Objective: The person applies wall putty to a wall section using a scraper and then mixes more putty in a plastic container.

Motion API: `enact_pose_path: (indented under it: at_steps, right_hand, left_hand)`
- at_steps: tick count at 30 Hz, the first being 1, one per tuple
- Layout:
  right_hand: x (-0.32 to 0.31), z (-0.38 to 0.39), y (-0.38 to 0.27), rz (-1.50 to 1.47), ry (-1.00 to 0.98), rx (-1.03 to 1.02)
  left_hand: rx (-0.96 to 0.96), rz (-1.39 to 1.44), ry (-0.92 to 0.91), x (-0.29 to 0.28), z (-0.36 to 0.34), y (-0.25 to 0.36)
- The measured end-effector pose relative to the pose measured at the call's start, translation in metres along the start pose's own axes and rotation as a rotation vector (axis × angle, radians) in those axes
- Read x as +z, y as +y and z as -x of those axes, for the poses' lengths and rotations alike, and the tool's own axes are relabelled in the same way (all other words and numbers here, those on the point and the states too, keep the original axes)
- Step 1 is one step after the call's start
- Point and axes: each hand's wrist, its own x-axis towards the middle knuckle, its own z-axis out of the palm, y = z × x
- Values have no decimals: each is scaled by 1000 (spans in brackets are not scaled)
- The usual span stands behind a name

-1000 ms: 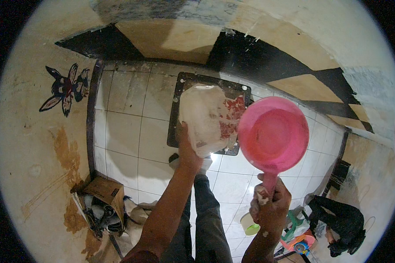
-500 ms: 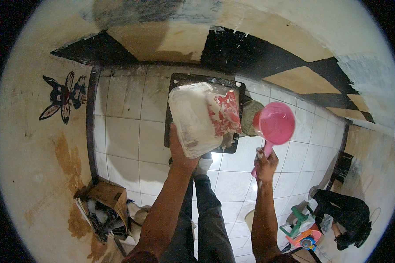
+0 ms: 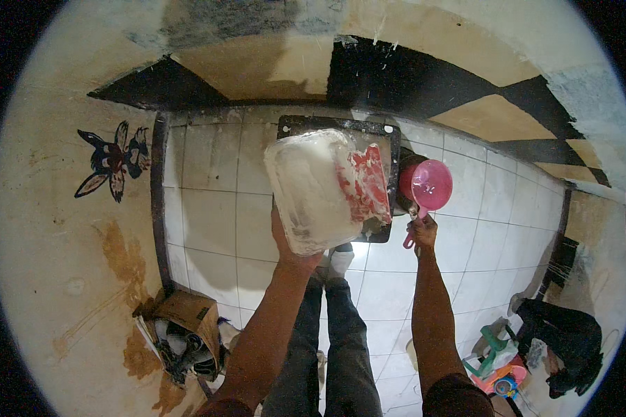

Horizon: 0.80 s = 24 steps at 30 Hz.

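Note:
My left hand (image 3: 293, 243) grips the near end of a whitish plastic tray (image 3: 306, 191) smeared with pale paste. A red flat scraper (image 3: 374, 184), coated in the same paste, lies at the tray's right side. My right hand (image 3: 422, 231) is closed round the handle of a pink water dipper (image 3: 432, 185), whose bowl faces up. Inside the bowl are a few bright glints; how much it holds I cannot tell. The dipper overlaps the right part of a dark round bucket (image 3: 405, 163), so the bucket's contents are mostly hidden.
Under the tray stands a black low table (image 3: 306, 125) on white floor tiles (image 3: 261, 222). A painted wall (image 3: 382, 76) rises at the far side. At near left is a cardboard box (image 3: 195, 313) of odds and ends; at near right, a green stool (image 3: 497, 347) and black cloth (image 3: 563, 333).
The pink dipper has gone down and away from me, nearer the bucket, with my right hand on its handle. The tray stays in my left hand; the whole view has shifted slightly.

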Motion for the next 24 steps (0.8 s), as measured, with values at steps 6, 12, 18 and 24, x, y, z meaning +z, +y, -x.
enact_pose_path:
  at_steps: [6, 12, 18, 24]
  right_hand:
    - [0, 8, 8, -40, 16, -31]
    - [3, 17, 15, 89, 76, 40]
    - [12, 22, 14, 145, 115, 78]
    - [36, 22, 3, 464, 171, -21]
  left_hand:
    - [-15, 138, -43, 6, 6, -3]
    - [-54, 187, -52, 13, 9, 0]
    - [-52, 200, -118, 3, 11, -2]
    - [-99, 251, -162, -11, 19, 9]
